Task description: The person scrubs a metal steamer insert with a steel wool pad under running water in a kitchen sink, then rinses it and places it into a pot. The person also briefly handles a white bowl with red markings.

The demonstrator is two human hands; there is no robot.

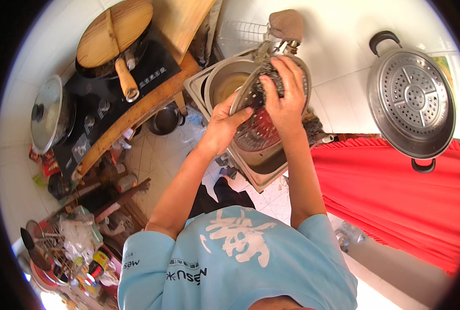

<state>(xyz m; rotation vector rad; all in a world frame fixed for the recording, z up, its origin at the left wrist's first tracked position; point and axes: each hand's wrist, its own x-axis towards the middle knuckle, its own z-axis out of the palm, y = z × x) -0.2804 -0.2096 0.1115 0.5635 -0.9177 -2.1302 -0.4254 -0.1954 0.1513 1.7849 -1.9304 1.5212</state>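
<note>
Over a stainless steel sink [261, 182], my left hand [222, 128] grips the near left rim of a round perforated metal pan or steamer [250, 97], thumb on its inner side. The piece is tilted up on its edge. My right hand [288, 93] presses a dark steel wool scourer [273, 73] against its perforated face, fingers spread over the scourer. Below them a red, shiny patch [263, 126] shows; what it belongs to is unclear. In the left bowl of the sink stands a metal basin [217, 81] with murky brownish water.
Left of the sink, a wok with a wooden lid [94, 42] and a glass-lidded pot [49, 112] stand on a black cooktop [156, 58]. A dark pot [164, 120] sits lower down. At right are a steamer pan [412, 100] against the wall and a red curtain [389, 178].
</note>
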